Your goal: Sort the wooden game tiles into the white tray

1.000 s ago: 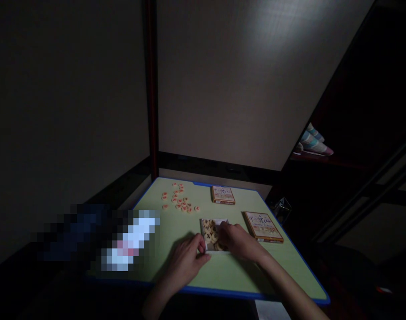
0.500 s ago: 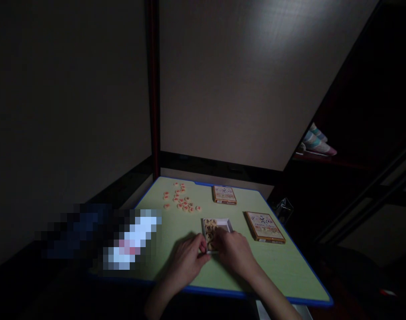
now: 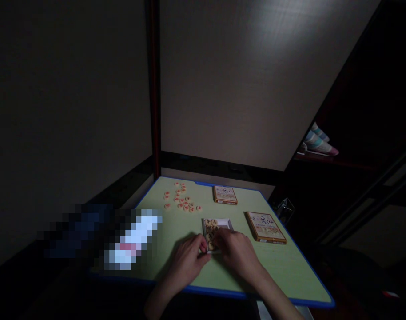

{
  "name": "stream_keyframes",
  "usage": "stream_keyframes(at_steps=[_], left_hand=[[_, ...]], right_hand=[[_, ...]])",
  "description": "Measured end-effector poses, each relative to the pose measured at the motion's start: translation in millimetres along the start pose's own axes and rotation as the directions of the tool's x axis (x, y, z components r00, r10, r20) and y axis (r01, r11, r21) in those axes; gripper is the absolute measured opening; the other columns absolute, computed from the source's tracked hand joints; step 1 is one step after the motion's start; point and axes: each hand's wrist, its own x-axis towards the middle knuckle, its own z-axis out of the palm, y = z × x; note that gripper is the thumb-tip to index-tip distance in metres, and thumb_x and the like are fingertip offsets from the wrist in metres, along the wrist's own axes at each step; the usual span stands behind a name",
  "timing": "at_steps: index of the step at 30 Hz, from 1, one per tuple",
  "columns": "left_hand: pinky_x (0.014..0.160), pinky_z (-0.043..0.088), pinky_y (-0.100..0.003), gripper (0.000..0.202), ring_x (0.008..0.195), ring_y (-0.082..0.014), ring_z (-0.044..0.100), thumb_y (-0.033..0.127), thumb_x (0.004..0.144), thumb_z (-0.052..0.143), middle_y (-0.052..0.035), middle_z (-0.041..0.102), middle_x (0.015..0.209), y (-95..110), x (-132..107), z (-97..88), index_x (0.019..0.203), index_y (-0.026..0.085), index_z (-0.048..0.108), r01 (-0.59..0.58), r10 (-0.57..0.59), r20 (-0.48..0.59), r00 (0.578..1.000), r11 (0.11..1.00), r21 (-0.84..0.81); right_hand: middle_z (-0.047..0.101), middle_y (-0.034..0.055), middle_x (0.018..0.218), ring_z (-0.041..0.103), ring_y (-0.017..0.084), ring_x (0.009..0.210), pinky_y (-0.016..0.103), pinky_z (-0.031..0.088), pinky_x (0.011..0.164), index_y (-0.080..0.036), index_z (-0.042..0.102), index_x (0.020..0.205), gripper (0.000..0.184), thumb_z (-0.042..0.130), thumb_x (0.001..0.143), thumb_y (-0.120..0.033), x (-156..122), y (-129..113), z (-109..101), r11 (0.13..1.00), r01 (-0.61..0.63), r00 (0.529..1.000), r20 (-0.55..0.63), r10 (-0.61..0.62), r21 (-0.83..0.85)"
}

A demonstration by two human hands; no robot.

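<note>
A small white open box (image 3: 227,222) stands on the light green table. Round Chinese chess pieces (image 3: 210,225) with dark characters lie in rows along its left side. My left hand (image 3: 189,255) is closed at the box's near left corner, the curled fingers gripping its edge. Over the near right part of the box is my right hand (image 3: 235,249), fingers bent together and pointing down at the pieces. It covers that side of the box, so whatever its fingertips hold is hidden.
Several loose chess pieces with red characters (image 3: 186,204) are scattered at the back left of the blue-edged table (image 3: 176,231). One printed box lid (image 3: 225,194) lies at the back, another printed box (image 3: 264,226) on the right. A blurred-out bright patch (image 3: 136,240) covers the left edge.
My right hand has shifted slightly to the right over the box, uncovering a little more of the dark pieces. My left hand stays at the corner.
</note>
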Motion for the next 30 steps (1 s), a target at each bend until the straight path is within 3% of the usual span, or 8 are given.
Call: stream_keyframes(at_steps=[4,15,25,30], left_hand=[[0.072,0.042,-0.026,0.013,0.081,-0.0166,0.061,0.014,0.076,0.061,0.0007,0.065,0.084,0.4,-0.5,-1.1,0.079,0.022,0.052,-0.005,0.005,0.003,1.0,1.0,0.025],[0.074,0.042,-0.027,0.013,0.081,-0.0165,0.061,0.013,0.077,0.062,0.0005,0.065,0.084,1.3,0.4,0.9,0.078,0.021,0.052,-0.005,0.005,-0.014,1.0,0.999,0.036],[0.073,0.042,-0.026,0.011,0.082,-0.0163,0.061,0.016,0.077,0.062,0.0005,0.065,0.086,0.8,0.6,-0.3,0.08,0.021,0.053,0.011,-0.011,0.004,1.0,1.0,0.029],[0.073,0.042,-0.026,0.012,0.083,-0.0166,0.061,0.015,0.077,0.062,0.0004,0.065,0.087,0.4,0.0,0.3,0.08,0.022,0.052,0.004,-0.004,-0.001,1.0,1.0,0.026]], right_hand=[[0.073,0.0082,0.093,0.069,0.023,0.083,0.027,0.033,0.062,-0.021,0.064,0.096,0.021,0.056,0.078,-0.015,2.2,-4.9,2.7,0.999,0.036,0.999,0.028,-0.037,0.011],[0.073,0.0113,0.095,0.07,0.025,0.084,0.028,0.039,0.063,-0.02,0.064,0.102,0.021,0.052,0.085,-0.02,3.5,-11.5,0.9,0.994,0.088,0.993,0.084,-0.083,-0.062],[0.072,0.0141,0.098,0.068,0.025,0.088,0.028,0.038,0.068,-0.016,0.06,0.106,0.03,0.05,0.079,-0.009,2.7,-2.6,1.8,0.999,0.03,0.994,0.103,-0.031,0.011],[0.07,0.0109,0.099,0.065,0.022,0.089,0.026,0.038,0.071,-0.017,0.059,0.103,0.032,0.051,0.074,-0.005,2.9,-4.2,5.5,0.989,0.086,0.991,0.09,-0.097,0.12]])
